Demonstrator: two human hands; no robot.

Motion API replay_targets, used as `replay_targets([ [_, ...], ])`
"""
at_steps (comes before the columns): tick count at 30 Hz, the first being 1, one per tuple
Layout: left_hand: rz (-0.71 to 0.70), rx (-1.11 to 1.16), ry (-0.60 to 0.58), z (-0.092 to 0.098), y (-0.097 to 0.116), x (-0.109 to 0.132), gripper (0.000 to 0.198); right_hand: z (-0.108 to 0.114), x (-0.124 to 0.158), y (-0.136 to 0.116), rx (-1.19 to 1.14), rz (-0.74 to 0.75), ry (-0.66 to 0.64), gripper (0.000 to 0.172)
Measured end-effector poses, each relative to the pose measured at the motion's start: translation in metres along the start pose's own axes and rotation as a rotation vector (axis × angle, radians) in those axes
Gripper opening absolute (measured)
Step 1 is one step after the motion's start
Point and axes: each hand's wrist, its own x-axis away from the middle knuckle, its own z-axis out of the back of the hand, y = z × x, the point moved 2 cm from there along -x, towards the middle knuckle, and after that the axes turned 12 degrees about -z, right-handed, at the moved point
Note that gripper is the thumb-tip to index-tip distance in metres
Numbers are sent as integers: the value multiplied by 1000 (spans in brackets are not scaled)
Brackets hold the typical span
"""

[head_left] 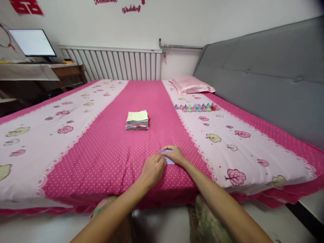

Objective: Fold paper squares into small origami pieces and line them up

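Both my hands rest on the pink dotted bedsheet [113,148] near the bed's front edge. A small pale lilac piece of paper [169,160] lies between them. My left hand [152,168] has its fingers curled and pressed on the paper's left side. My right hand [174,154] covers the paper's top edge with bent fingers pinching it. A stack of coloured square papers [137,120], with a yellow-green sheet on top, sits farther back in the middle of the bed. A row of several folded paper shapes [196,107] in mixed colours lies at the right, near the pillow.
A pink pillow [191,84] lies at the bed's far right by the grey headboard [265,77]. A white radiator [113,63] runs along the back wall. A monitor [31,42] stands on a desk at the far left. My knees show below the bed edge.
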Motion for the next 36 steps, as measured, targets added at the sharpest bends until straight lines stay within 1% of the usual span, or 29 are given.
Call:
replay_targets([
  [3,-21,-2,65,-21,-10,-9,28,-2,-3,1,58,47,23,25],
  [4,-13,10,91,-27,-12,-10,28,-1,-4,0,106,79,61,26],
  [7,17,52,131,-36,-16,-13,29,3,-1,-7,286,173,248,25],
  [10,78,38,96,-40,-19,-13,34,7,11,-15,408,241,396,28],
  [12,105,11,50,-40,-20,-13,42,7,24,-18,497,246,431,33],
  [13,108,0,22,-41,-21,-13,45,6,30,-18,549,242,412,35],
  [16,124,-35,-64,-42,-22,-13,49,-2,47,-13,717,200,288,43],
  [19,167,-74,-116,-43,-22,-14,51,-6,53,-5,871,66,197,50],
  [22,224,-108,-138,-43,-20,-15,53,-4,51,-4,947,-40,137,54],
  [27,282,-153,-171,-43,-20,-14,55,-2,48,-12,972,-120,88,56],
  [36,347,-199,-237,-31,-19,-11,50,0,48,-11,966,-158,74,59],
])
